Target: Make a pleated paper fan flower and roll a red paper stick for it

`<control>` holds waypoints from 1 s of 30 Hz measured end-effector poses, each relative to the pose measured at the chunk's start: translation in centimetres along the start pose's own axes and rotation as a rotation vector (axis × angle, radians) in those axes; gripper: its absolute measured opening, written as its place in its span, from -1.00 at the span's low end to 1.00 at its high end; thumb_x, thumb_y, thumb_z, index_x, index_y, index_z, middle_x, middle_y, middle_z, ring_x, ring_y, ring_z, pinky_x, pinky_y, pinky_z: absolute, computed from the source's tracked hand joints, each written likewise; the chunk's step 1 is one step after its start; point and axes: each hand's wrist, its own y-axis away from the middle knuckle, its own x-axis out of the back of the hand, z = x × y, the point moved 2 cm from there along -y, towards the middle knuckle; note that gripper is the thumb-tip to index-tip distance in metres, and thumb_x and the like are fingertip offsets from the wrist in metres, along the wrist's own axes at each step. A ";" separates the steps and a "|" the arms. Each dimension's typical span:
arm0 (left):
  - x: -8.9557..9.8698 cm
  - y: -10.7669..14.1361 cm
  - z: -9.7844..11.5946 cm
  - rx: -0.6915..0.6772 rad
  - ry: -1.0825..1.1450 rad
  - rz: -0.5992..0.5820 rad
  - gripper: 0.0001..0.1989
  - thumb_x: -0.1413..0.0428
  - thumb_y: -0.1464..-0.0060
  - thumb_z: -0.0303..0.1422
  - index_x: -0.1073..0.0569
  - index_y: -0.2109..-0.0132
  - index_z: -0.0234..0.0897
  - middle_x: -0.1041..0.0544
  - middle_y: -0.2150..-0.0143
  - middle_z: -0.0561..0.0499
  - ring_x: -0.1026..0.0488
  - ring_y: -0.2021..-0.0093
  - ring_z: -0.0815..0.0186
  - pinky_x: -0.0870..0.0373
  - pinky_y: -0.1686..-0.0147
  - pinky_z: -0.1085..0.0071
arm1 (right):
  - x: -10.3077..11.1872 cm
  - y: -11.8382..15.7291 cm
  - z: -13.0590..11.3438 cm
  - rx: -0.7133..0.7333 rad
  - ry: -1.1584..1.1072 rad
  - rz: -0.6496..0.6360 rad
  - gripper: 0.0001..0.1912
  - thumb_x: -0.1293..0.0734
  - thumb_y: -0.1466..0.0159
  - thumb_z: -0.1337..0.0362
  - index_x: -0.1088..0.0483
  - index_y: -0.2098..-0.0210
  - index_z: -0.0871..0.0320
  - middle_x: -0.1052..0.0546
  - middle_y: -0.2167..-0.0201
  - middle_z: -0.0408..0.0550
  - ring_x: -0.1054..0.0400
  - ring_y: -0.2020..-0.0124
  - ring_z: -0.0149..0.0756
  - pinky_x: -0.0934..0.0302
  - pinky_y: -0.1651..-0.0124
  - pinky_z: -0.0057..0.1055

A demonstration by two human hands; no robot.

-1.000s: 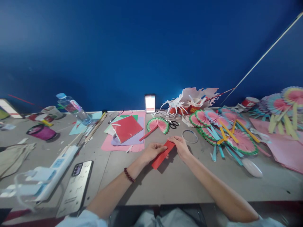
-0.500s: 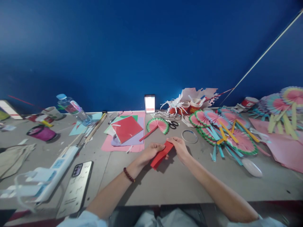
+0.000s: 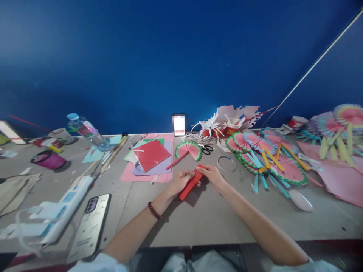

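A folded strip of red paper (image 3: 190, 187) is held between both hands over the front middle of the table, slanting down to the left. My left hand (image 3: 183, 182) pinches its left side, with some fingers hidden beneath it. My right hand (image 3: 210, 174) is closed on the strip's upper right end, thumb on top. Beyond the hands lies a red and green pleated paper fan (image 3: 188, 151) with a red strip. Black-handled scissors (image 3: 208, 150) and a roll of tape (image 3: 226, 163) are to its right.
Red paper sheets (image 3: 151, 155) lie on coloured paper. At right are several pleated fans (image 3: 287, 166) and a white oval object (image 3: 300, 200). A phone (image 3: 89, 226), a power strip (image 3: 68, 209) and a tilted bottle (image 3: 87, 130) are at left. A lit screen (image 3: 179, 125) stands against the blue wall.
The red strip looks narrower and more flatly folded. My right hand has shifted slightly left, its thumb now further over the strip's upper end. My left hand still grips the side.
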 end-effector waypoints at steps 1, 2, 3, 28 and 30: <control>-0.1 0.0 0.1 -0.007 -0.011 -0.012 -0.50 -0.24 0.03 0.00 -0.58 0.29 -0.45 -0.61 0.43 -0.18 -0.55 0.41 0.24 -0.42 0.29 0.38 | -0.1 0.1 0.0 -0.015 -0.006 -0.038 -0.52 -0.50 0.06 -0.10 -0.44 0.51 0.24 -0.47 0.69 -0.10 -0.30 0.69 -0.38 -0.08 0.61 -0.49; -0.1 0.1 0.1 -0.008 -0.019 -0.026 -0.50 -0.24 0.02 0.01 -0.59 0.30 -0.45 -0.62 0.42 -0.18 -0.55 0.40 0.24 -0.42 0.28 0.39 | -0.2 0.2 0.0 -0.018 -0.014 -0.056 -0.53 -0.49 0.05 -0.09 -0.43 0.53 0.24 -0.47 0.70 -0.10 -0.29 0.70 -0.39 -0.07 0.61 -0.49; -0.2 0.1 0.1 -0.001 -0.019 -0.040 -0.51 -0.24 0.03 0.00 -0.59 0.30 -0.45 -0.62 0.41 -0.18 -0.56 0.40 0.25 -0.42 0.27 0.40 | -0.2 0.3 -0.1 -0.013 -0.022 -0.054 -0.54 -0.49 0.04 -0.07 -0.42 0.53 0.23 -0.46 0.71 -0.11 -0.28 0.71 -0.40 -0.07 0.61 -0.48; 0.2 -0.3 -0.5 0.130 0.058 -0.070 -0.46 -0.42 0.26 -0.10 -0.59 0.21 -0.47 -0.63 0.36 -0.19 -0.56 0.40 0.29 -0.41 0.35 0.45 | 0.2 0.1 -0.2 0.113 -0.056 0.161 -0.58 -0.50 0.08 -0.02 -0.31 0.64 0.15 -0.35 0.71 -0.24 -0.15 0.64 -0.46 -0.02 0.51 -0.48; 0.2 -0.4 -0.5 0.121 0.050 -0.065 -0.46 -0.42 0.26 -0.09 -0.58 0.23 -0.47 -0.62 0.38 -0.18 -0.54 0.42 0.31 -0.40 0.36 0.45 | 0.2 0.1 -0.2 0.120 -0.043 0.161 -0.58 -0.50 0.08 -0.03 -0.32 0.63 0.15 -0.37 0.70 -0.23 -0.17 0.64 -0.46 -0.03 0.51 -0.48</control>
